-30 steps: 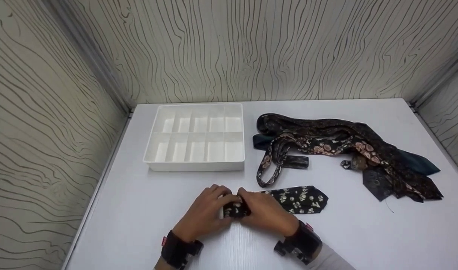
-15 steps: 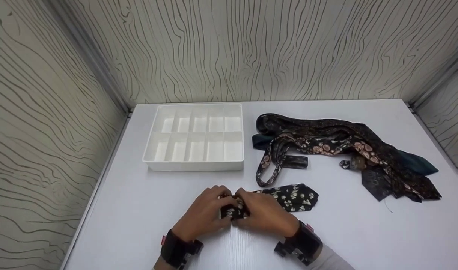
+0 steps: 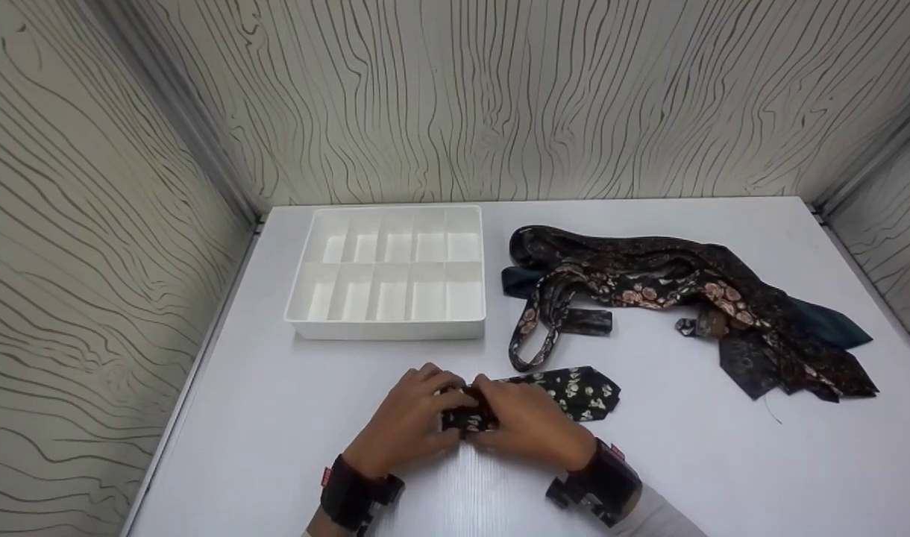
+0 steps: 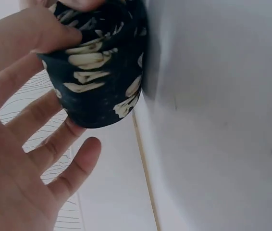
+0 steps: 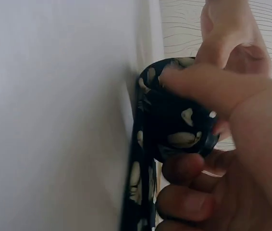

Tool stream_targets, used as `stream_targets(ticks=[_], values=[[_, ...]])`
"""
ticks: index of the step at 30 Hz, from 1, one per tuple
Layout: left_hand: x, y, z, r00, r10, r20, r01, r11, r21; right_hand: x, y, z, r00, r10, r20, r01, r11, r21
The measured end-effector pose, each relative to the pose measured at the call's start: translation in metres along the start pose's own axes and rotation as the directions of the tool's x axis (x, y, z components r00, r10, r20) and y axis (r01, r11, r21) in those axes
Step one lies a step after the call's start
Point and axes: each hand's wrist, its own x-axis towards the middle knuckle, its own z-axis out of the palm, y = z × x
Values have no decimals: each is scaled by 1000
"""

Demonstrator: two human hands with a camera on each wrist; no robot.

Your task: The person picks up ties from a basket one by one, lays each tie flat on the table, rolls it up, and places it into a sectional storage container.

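Note:
A black necktie with cream flowers (image 3: 585, 391) lies on the white table, its near part wound into a roll (image 4: 92, 82) between my hands. My left hand (image 3: 414, 418) grips the roll from the left, thumb and fingers bent about it. From the other side my right hand (image 3: 526, 421) holds the same roll, thumb on one face and curled fingers on the other, as the right wrist view shows. The tie's flat wide end, pointed at the tip, sticks out to the right past my right hand. In the head view my fingers cover much of the roll.
Behind my hands stands a white divided box (image 3: 388, 330) with several compartments. To its right lies a pile of dark patterned neckties (image 3: 649, 261), one with a loop toward me. A dark teal tie (image 3: 828, 322) shows under the pile. Patterned walls border the table.
The tie's flat end has drawn left toward my hands, so less of it lies out to the right. My hands have stayed in nearly the same place on the roll.

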Motion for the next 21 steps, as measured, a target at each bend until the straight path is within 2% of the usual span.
stream_targets(ticks=[5, 9, 14, 21], values=[[-1, -1, 1, 1000, -15, -7, 15, 1000, 21, -1, 2, 0, 998, 24, 55, -25, 999, 23], [-3, -2, 0, 999, -18, -42, 20, 999, 45, -1, 5, 0, 996, 31, 79, -35, 998, 48], [-3, -2, 0, 997, -30, -65, 34, 998, 58, 0, 7, 1, 997, 34, 67, -36, 999, 40], [-2, 2, 0, 998, -55, -7, 55, 998, -30, 3, 9, 5, 1000, 3, 9, -3, 1000, 2]])
